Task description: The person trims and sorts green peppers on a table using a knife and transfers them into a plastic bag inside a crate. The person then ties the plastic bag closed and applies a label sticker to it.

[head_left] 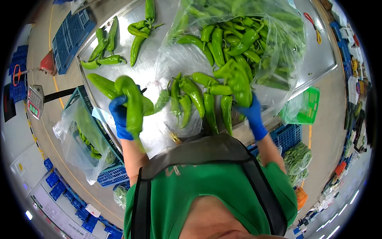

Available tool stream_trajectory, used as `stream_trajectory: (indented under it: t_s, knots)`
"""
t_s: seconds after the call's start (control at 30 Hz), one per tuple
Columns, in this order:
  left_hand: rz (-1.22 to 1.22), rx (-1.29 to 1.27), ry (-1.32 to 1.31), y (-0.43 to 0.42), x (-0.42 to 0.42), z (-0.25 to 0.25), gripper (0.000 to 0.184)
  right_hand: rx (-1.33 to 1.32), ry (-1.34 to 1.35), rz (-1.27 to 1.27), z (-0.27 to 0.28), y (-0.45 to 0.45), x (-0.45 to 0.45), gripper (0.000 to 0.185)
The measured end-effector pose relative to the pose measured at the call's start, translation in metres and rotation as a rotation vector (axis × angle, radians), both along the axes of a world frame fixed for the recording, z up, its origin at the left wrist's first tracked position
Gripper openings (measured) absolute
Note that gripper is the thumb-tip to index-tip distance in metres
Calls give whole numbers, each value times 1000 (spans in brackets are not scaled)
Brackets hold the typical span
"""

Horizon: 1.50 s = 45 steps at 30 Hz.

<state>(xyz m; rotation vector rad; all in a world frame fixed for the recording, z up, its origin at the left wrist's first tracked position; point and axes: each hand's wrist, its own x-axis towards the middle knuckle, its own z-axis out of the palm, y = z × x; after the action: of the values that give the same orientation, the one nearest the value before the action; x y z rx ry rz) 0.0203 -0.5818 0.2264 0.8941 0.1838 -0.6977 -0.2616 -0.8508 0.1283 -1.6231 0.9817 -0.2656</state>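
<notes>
- Green shirt point(159, 203) w/ grey apron point(195, 153), 1 ea. – nearest, worn by person.
- L hand point(118, 115), blue-gloved – fingers closed round L bunch of peppers point(133, 101), over near-left of table; some fingers hidden.
- R hand point(254, 117), blue-gloved, blurred – gripping near end of R bunch of peppers point(240, 85); fingertips hidden.
- Metal table point(147, 69), 1, under both hands.
- Pepper row point(193, 93), approx. side by side, betw. the hands, partly on clear plastic.
- Pepper heap point(234, 40), qty. unclear, far side, at mouth of lg. clear bag point(292, 44).
- Loose peppers point(138, 49), sev., far left of table.
- Cord point(313, 28), red/yel., far right of table.
- Scale point(35, 101), left, off table.
- Green basket point(312, 105), right, beside table, w/ clear plastic.
</notes>
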Motion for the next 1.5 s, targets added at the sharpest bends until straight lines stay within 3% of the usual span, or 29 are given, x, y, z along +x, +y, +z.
stream_trajectory:
  t_s: [0.03,0.1,0.17,0.33,0.43,0.5,0.53,0.63,0.83,0.9,1.03,1.07,1.17,1.23,1.3,1.37,1.4,1.43,1.5]
  knots:
    - [-39,-31,63,9,-7,-12,52,143,-58,-76,-9,20,-16,83]
    - [-212,230,125,25,-28,-62,48,-97,-88,3,-12,49,-21,83]
    - [-406,325,106,-7,-64,-71,42,-159,9,92,-26,60,-26,82]
    - [-356,422,166,-27,-120,-123,36,-279,42,109,-28,89,-15,82]
    - [-340,238,118,-40,-142,-109,49,-202,24,218,-43,96,-23,87]
    - [-461,302,103,-44,-142,-103,59,-25,-111,178,-43,98,-5,87]
    - [-519,327,86,-48,-141,-102,64,-60,-105,226,-38,94,2,89]
    - [-377,197,17,-54,-149,-106,71,-80,-70,309,-75,81,-4,93]
    - [-494,121,121,-34,-133,-119,66,440,-306,321,-43,82,21,97]
    - [-501,-32,196,-19,-129,-124,62,254,-358,345,-39,91,24,97]
    - [-610,29,-299,20,-126,-95,59,189,-422,309,7,134,25,96]
    - [-646,-84,-205,35,-120,-89,66,2,-418,338,9,146,25,98]
    - [-521,-295,-194,86,-100,-54,71,-87,-401,450,53,195,48,92]
    - [-357,-149,-417,132,-87,-6,74,237,-515,490,110,241,95,88]
    - [-166,-185,-424,186,-72,6,75,317,-506,654,112,282,138,83]
    - [-98,-57,-219,260,-57,37,67,76,-471,886,82,319,186,77]
    - [11,-23,-89,289,-52,43,56,447,-515,932,102,356,205,71]
    - [66,-38,-41,326,-47,47,43,564,-474,941,103,394,224,64]
    - [223,-165,207,391,-47,51,39,833,-408,949,92,470,258,57]
